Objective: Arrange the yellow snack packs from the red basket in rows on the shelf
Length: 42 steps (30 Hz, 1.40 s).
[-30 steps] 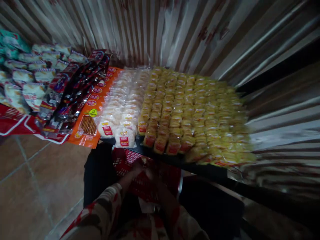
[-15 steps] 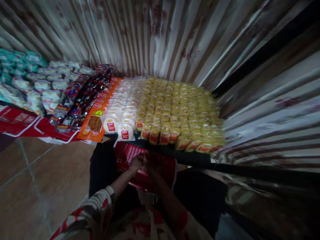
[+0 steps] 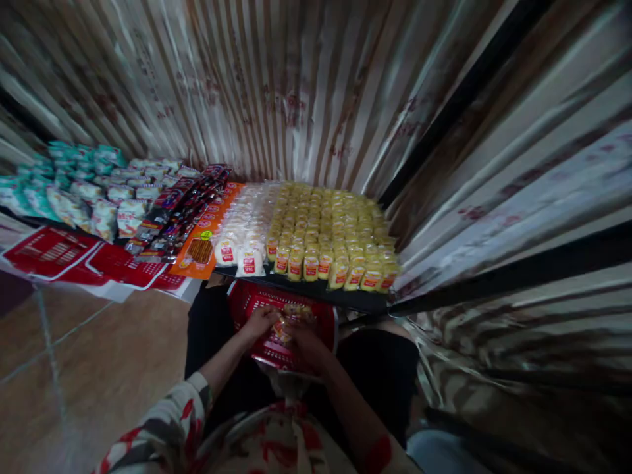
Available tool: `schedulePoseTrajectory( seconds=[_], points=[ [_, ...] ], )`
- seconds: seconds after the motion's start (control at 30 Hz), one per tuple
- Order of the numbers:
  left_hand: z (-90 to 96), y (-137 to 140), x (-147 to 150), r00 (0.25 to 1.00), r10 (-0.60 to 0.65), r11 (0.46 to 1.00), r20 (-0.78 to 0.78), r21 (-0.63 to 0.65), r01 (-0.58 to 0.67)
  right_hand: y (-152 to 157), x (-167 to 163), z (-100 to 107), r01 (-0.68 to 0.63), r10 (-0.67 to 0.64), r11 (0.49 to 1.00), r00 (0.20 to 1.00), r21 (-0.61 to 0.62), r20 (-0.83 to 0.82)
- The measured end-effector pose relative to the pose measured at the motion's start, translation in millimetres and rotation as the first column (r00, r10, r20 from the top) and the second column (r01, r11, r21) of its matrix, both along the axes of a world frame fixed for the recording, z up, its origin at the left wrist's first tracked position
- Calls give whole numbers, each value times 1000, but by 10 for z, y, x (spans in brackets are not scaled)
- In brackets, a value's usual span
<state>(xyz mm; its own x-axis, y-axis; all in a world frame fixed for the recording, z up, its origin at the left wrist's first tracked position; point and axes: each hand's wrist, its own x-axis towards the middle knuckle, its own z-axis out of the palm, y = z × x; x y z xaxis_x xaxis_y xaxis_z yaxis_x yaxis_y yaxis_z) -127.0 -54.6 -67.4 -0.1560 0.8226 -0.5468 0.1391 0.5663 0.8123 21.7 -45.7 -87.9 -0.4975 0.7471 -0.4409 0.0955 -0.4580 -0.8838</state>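
My left hand (image 3: 262, 322) is closed on one side of a small, shiny snack packet (image 3: 281, 330). My right hand (image 3: 303, 334) grips its other side, its fingers partly lost in shadow. Both hands are over a red bag (image 3: 253, 294) printed with a white basket pattern, which lies between my knees. The packet looks yellowish and clear-wrapped, but its exact contents are too dim to make out. Just beyond the hands, rows of yellow wrapped cakes (image 3: 316, 243) and white wrapped rice crackers (image 3: 249, 258) stand on a dark shelf (image 3: 340, 297).
Left along the shelf are an orange pretzel-stick pack (image 3: 198, 250), dark packets (image 3: 172, 214), white packets (image 3: 131, 217) and teal packets (image 3: 39, 197). More red bags (image 3: 54, 253) hang at the front edge. A striped curtain (image 3: 286, 85) backs the shelf; a dark bar (image 3: 459, 99) crosses the right.
My view has shifted, so the shelf goods appear lower and the yellow rows further left. The hands stay close together over the red bag, and the shiny packet between them shows more clearly.
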Motion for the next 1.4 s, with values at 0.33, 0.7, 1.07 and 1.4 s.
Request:
schedulePoseTrajectory(
  seconds=[0.33,0.7,1.07,1.4],
  points=[
    [177,-254,-34,926,262,960,270,24,-279,128,33,204,230,-228,972,973,54,-42],
    [554,-211,-125,924,-85,911,-372,346,223,225,-73,451,74,-155,887,978,457,141],
    [617,-49,-182,953,294,847,73,443,-295,508,-237,906,-402,-336,68,853,913,401],
    [714,162,-300,910,408,808,-72,492,-323,774,-333,767,-572,-401,-5,752,820,523]
  ],
)
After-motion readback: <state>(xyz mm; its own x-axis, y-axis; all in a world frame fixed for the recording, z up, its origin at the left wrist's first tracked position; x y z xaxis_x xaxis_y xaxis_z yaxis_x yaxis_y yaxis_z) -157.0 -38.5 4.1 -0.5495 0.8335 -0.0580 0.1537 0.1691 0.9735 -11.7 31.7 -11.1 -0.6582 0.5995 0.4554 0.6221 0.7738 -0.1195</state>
